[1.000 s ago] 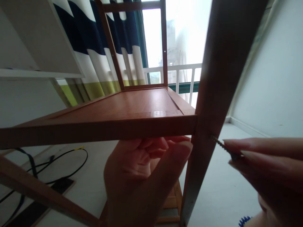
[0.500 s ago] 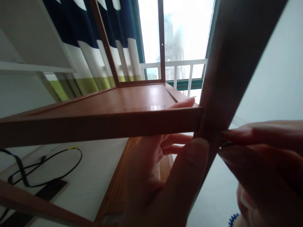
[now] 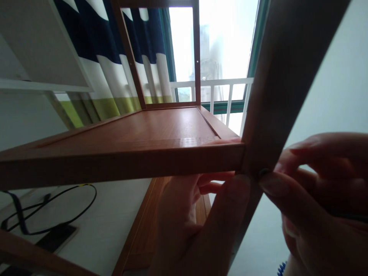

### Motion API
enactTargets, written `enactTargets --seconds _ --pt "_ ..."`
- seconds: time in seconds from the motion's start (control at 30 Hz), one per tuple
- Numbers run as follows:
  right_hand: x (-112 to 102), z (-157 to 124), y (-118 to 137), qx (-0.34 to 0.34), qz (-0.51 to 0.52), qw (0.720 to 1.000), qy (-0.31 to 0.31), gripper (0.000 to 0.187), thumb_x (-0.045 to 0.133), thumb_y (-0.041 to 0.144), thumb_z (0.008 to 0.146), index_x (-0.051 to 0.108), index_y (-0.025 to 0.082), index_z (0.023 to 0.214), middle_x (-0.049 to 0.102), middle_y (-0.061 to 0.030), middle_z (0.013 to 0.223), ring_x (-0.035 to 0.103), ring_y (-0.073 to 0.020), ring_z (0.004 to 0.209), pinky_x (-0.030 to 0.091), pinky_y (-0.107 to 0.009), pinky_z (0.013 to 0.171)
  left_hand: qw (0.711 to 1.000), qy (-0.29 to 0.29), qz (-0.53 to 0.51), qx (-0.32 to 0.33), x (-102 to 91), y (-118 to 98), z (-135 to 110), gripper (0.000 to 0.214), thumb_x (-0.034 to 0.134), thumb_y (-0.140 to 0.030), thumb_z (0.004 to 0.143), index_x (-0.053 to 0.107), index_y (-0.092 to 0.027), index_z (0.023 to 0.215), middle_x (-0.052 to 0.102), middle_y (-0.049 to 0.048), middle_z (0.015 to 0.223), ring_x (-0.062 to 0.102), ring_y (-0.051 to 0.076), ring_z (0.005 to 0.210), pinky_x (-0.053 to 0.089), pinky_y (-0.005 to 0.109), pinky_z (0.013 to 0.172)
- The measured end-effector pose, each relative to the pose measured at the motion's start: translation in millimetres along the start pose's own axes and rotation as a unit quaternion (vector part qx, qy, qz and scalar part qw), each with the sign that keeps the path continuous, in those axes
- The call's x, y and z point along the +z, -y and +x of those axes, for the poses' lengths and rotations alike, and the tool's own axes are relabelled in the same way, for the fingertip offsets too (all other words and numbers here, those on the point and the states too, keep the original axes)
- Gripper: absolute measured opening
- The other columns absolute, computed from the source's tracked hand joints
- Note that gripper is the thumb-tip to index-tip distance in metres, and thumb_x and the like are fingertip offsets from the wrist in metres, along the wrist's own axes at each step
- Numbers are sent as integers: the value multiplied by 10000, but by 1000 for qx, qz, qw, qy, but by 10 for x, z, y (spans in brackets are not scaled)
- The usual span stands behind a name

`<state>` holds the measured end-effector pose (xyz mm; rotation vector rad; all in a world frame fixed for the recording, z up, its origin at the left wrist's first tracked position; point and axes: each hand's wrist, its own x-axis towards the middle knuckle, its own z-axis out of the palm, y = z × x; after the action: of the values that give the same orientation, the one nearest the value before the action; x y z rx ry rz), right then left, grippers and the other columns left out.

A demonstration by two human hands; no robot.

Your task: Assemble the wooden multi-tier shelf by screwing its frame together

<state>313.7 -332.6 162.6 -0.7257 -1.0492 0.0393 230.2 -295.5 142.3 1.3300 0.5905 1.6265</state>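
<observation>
A brown wooden shelf board (image 3: 149, 134) meets a dark upright post (image 3: 276, 88) of a rack close to the camera. My left hand (image 3: 195, 222) grips from below, fingers wrapped round the board's corner and thumb pressed against the post. My right hand (image 3: 322, 191) pinches a small dark screw (image 3: 263, 172) with thumb and forefinger. The screw sits almost fully inside the post at the joint; only its head shows.
Two thin rear posts (image 3: 196, 53) rise from the shelf's far edge. Behind are a striped blue, white and green curtain (image 3: 126, 57), a bright window with a white railing (image 3: 221, 96), and a white wall at right. Black cables (image 3: 57, 207) lie on the pale floor at left.
The screw, first held with its tip at the post, has gone into the hole. My right hand moved in against the post; my left hand shifted right, thumb onto the post.
</observation>
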Motion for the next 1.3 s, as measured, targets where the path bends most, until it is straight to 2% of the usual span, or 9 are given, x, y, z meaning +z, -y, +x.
enactTargets --seconds 0.07,0.2,0.37,0.6,0.77,0.87,1.0,1.13,1.3 --pt "40 -29 -114 -3 -38 999 -26 161 716 280 636 592 242 730 586 19 610 512 -95 432 209 -173 217 1000 0 12 26 5 35 24 252 648 -396 739 622 -316 977 658 -3 921 623 171 724 552 280 615" --pt "67 -78 -230 101 -10 995 6 131 678 294 686 559 243 705 444 66 470 303 -48 327 235 -160 243 1000 9 10 16 -10 84 59 273 656 -394 723 622 -310 980 662 -14 857 625 160 652 539 244 508" --pt "15 -60 -288 174 16 984 17 273 745 461 597 595 251 683 450 61 452 366 -70 349 298 -169 269 1000 -1 -4 30 -1 130 59 240 651 -362 732 626 -311 966 672 -20 874 644 176 677 546 257 523" --pt "-13 -4 -230 193 88 974 81 236 753 319 626 528 248 627 397 74 474 292 -47 410 225 -155 339 996 29 -51 67 19 173 94 180 628 -347 769 646 -315 945 697 -26 934 655 186 842 536 225 611" --pt "-98 51 -221 208 27 968 141 360 792 438 541 528 251 700 335 81 491 273 -56 449 248 -174 383 998 43 -40 34 -8 128 88 195 619 -374 774 656 -323 958 702 -23 910 651 190 851 524 240 654" --pt "-194 90 -267 139 6 980 139 474 782 521 508 536 265 821 358 79 513 320 -70 471 271 -186 397 999 36 -21 30 -14 125 81 225 623 -420 757 653 -355 970 699 -37 915 646 182 852 519 233 654" --pt "-260 89 -312 43 70 981 177 375 628 559 687 480 269 874 428 59 564 343 -83 447 273 -197 371 999 31 -5 43 -21 158 88 244 620 -452 747 662 -332 956 690 -20 916 641 178 820 533 251 674" --pt "-249 28 -271 -5 35 997 69 135 471 365 818 441 237 787 436 31 630 351 -93 485 298 -198 383 997 28 15 65 -17 187 91 254 661 -440 709 661 -312 929 680 -6 872 634 177 760 545 272 669" --pt "-262 -20 -214 -44 -63 989 127 180 382 147 842 538 234 823 459 8 716 411 -92 544 314 -204 399 998 24 6 59 47 173 72 229 685 -298 704 640 -291 928 670 -9 860 631 177 786 539 266 677"
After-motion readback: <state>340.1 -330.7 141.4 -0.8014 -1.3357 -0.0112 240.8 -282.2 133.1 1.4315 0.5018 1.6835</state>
